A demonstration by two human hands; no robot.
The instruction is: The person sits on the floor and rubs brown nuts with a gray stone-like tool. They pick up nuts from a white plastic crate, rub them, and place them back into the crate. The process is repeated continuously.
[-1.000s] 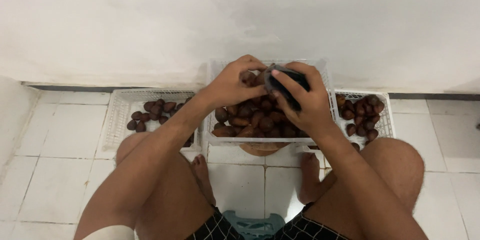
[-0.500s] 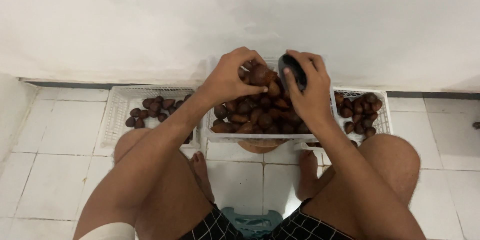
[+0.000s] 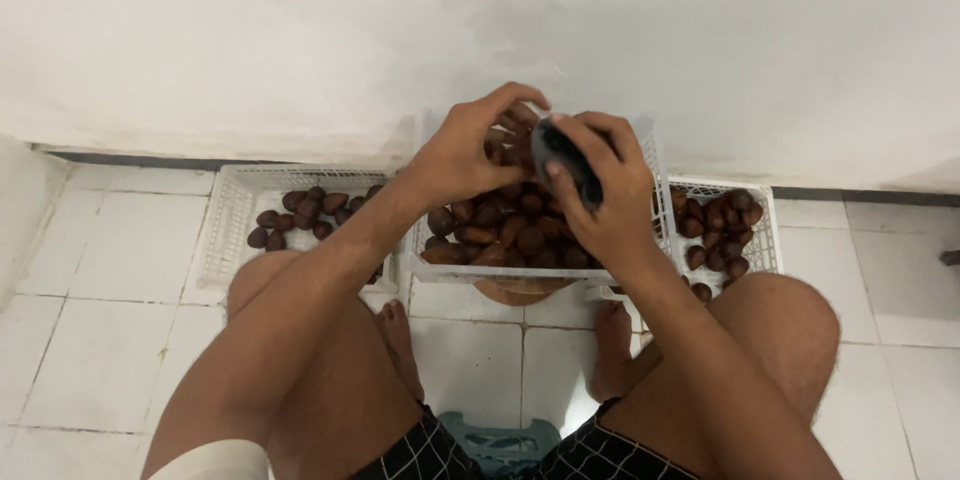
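1. The left hand [image 3: 465,150] has shifted right and now meets the right hand [image 3: 600,190] above the middle basket [image 3: 655,155], its fingers curled around a brown fruit [image 3: 505,145].
2. The dark tool [image 3: 565,162] in the right hand has tilted, lying slanted against the fruit.

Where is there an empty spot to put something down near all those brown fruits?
The left basket has bare mesh along its left side, beside its small fruit pile. White floor tiles lie open left of it. The middle basket is packed with fruit, and both the left hand and right hand crowd above it. The right basket is mostly filled.
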